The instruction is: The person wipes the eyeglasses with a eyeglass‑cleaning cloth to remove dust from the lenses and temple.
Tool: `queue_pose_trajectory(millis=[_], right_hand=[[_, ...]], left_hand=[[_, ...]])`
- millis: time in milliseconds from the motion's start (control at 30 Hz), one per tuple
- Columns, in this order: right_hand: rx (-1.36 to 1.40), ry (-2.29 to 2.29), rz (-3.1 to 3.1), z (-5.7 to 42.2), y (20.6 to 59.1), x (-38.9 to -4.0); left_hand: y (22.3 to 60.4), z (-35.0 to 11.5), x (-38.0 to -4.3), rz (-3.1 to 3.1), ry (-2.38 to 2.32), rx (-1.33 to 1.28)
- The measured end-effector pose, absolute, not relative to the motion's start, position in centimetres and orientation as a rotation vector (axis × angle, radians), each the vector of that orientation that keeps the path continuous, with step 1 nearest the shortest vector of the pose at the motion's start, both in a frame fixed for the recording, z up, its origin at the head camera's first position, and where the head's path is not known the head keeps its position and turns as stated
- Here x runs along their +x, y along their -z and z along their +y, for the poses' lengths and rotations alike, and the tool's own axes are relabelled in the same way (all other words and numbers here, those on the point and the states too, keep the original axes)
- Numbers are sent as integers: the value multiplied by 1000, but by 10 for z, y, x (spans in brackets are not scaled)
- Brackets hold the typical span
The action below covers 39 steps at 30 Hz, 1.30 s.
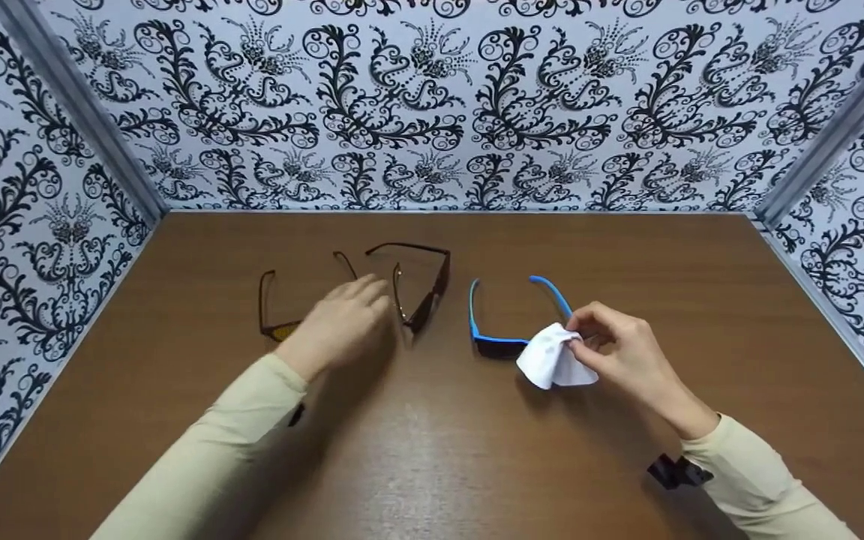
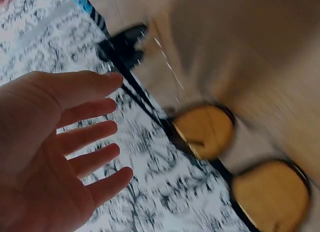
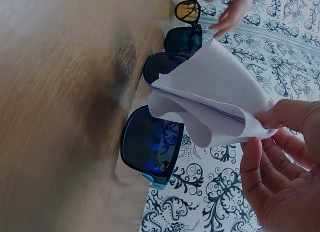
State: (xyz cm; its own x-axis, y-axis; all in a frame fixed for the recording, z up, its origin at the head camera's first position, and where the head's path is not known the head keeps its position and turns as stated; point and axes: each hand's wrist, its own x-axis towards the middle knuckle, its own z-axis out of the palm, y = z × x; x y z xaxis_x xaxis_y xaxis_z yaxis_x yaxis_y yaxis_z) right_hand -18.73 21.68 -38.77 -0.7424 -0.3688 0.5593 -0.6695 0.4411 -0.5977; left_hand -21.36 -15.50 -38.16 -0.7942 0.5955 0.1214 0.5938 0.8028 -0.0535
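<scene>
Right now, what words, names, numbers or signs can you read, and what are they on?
None that I can read.
Blue-framed sunglasses with dark lenses: tiny pale marks on one lens, too small to tell if they are letters.
Round yellow-lensed glasses with dark frames: too blurred.
Thin white cloth: no writing shows.
Black-and-white patterned wall: swirls and flowers, not letters.

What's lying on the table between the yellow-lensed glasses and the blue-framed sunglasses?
In the head view, dark sunglasses lie between the yellow-lensed glasses, partly hidden by the left hand, and the blue-framed sunglasses.
</scene>
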Motion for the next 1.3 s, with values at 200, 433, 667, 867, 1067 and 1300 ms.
queue_pose_trajectory(millis=[200, 433, 667, 867, 1067, 1300], right_hand=[[953, -1200, -2340, 211, 386, -199], [1011, -1178, -2327, 201, 378, -208], [1035, -1124, -2313, 199, 380, -210], [1034, -1128, -2320, 201, 383, -211], [1016, -1112, -2329, 203, 386, -212], [1006, -1119, -2347, 203, 386, -212]], left_hand=[[388, -130, -224, -2955, -70, -1010], [394, -122, -228, -2971, -60, -1030], [391, -121, -233, -2986, -40, -1053], [390, -120, -237, -2947, -39, -1057], [391, -120, -243, -2896, -54, -1001], [390, -121, -250, -2900, 21, -884]])
